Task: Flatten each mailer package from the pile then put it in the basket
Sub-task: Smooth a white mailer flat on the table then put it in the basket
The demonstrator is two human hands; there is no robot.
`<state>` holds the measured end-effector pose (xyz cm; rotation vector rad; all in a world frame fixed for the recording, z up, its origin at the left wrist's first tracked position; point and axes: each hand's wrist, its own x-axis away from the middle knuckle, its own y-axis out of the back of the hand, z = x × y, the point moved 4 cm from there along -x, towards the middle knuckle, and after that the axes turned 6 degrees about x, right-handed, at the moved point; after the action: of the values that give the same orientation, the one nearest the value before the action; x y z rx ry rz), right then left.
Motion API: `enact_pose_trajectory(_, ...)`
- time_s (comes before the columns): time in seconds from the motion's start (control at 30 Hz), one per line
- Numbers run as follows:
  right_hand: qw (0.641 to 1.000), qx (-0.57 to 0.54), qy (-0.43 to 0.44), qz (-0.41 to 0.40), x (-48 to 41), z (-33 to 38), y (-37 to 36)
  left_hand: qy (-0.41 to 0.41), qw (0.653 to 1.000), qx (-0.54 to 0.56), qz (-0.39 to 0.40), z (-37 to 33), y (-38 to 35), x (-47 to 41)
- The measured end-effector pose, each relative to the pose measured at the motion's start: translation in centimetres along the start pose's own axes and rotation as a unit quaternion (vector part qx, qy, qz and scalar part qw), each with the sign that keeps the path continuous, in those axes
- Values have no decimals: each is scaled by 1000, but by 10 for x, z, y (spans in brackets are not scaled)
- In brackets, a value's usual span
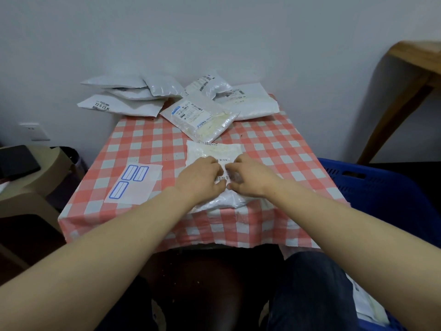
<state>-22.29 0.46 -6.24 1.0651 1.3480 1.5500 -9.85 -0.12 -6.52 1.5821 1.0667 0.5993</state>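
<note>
Both hands are lying side by side on a white mailer (214,151) near the front of the desk (143,144). Left hand (200,177) and right hand (250,177) are bending their fingers together over its label (223,179); pressing or pinching, I cannot tell. Behind it, the pile (198,115) is lying at the far edge. Right of the desk, a blue basket (381,187) is holding flat packages (367,304).

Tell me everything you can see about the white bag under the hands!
The white mailer is a crinkly, shiny plastic bag, a bit puffy. It lies on the checked tablecloth near the front edge, just in front of the pile. A barcode label sits on top. The left hand and right hand both rest on its middle, fingertips nearly meeting at the label.
</note>
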Motion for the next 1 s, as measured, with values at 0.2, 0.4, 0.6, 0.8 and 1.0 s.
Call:
enact_pose_trajectory(0.2, 999, -4, 8, 44, -11, 0, 0, 31, 993, 18, 113, 3, 1, -6)
enact_pose_trajectory(0.4, 998, 24, -9, 65, -25, -2, -2, 52, 981, 60, 176, 3, 2, -8)
enact_pose_trajectory(0.6, 999, 34, -17, 35, -29, -2, 2, 50, 977, 93, 187, 3, 5, -2)
enact_pose_trajectory(0.8, 995, -96, -21, -22, -14, -2, 14, 56, 984, 47, 165, 1, 10, -3)
enact_pose_trajectory(1.0, 999, -29, -13, 32, -18, 0, 8, 61, 971, 56, 222, 2, 4, -2)
